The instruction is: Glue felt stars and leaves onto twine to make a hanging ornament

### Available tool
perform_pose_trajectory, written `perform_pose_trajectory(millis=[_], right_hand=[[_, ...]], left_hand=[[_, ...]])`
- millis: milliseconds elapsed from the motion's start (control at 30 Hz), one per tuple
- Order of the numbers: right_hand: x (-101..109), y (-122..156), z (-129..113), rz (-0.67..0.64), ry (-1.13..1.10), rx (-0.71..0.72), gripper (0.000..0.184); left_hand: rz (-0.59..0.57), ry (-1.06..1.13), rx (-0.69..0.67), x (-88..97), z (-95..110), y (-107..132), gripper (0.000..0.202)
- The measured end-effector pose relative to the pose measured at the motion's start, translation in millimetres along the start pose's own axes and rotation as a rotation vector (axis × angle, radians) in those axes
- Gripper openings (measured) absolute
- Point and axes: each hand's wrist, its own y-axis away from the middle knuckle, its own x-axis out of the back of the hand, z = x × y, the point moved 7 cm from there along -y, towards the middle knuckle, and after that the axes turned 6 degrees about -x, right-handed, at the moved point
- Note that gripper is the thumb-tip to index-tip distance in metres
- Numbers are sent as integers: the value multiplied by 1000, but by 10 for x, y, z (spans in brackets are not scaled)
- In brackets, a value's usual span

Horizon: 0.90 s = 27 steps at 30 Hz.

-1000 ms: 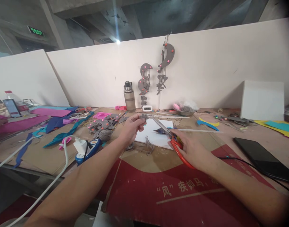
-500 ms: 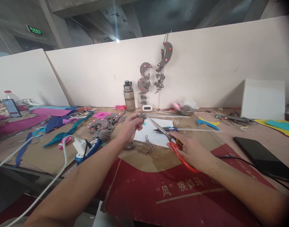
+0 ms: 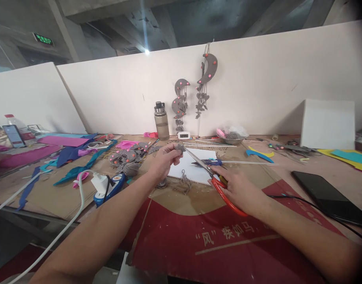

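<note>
Between thumb and fingers, my left hand (image 3: 167,158) pinches a small grey felt piece (image 3: 180,148), its outline too small to make out. My right hand (image 3: 236,185) grips red-handled scissors (image 3: 228,200), their blades pointing away to the left with the tips at the felt piece. Below the blades lie a white sheet (image 3: 181,167) and a dark blue glue gun (image 3: 212,162) with a clear stick in its back. Grey cord (image 3: 185,183) is loosely coiled on the cardboard (image 3: 169,201) just under my hands.
Grey felt pieces with pink dots (image 3: 129,156) lie left, near a blue power strip (image 3: 117,183) with a white cable. A bottle (image 3: 161,122) and small clock (image 3: 183,135) stand at the back. Felt moon hangings (image 3: 209,69) are on the white board. A black phone (image 3: 329,197) lies right.
My left hand has shifted slightly right with the felt piece. The scissor blades are closer together now, still at the piece. The hanging moon at right has swung a little.
</note>
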Motion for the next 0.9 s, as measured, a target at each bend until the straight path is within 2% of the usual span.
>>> perform_pose_trajectory(millis=[233, 500, 700, 900], right_hand=[[4, -2, -5, 9, 1, 14, 37], [-9, -3, 10, 38, -3, 20, 36], [-40, -11, 53, 77, 27, 10, 36], [-54, 5, 82, 61, 8, -13, 37]], left_hand=[[-30, -39, -17, 1, -9, -5, 11], [-1, -29, -62, -31, 50, 10, 25], [-17, -10, -55, -57, 44, -2, 28], [-28, 14, -22, -62, 16, 1, 28]])
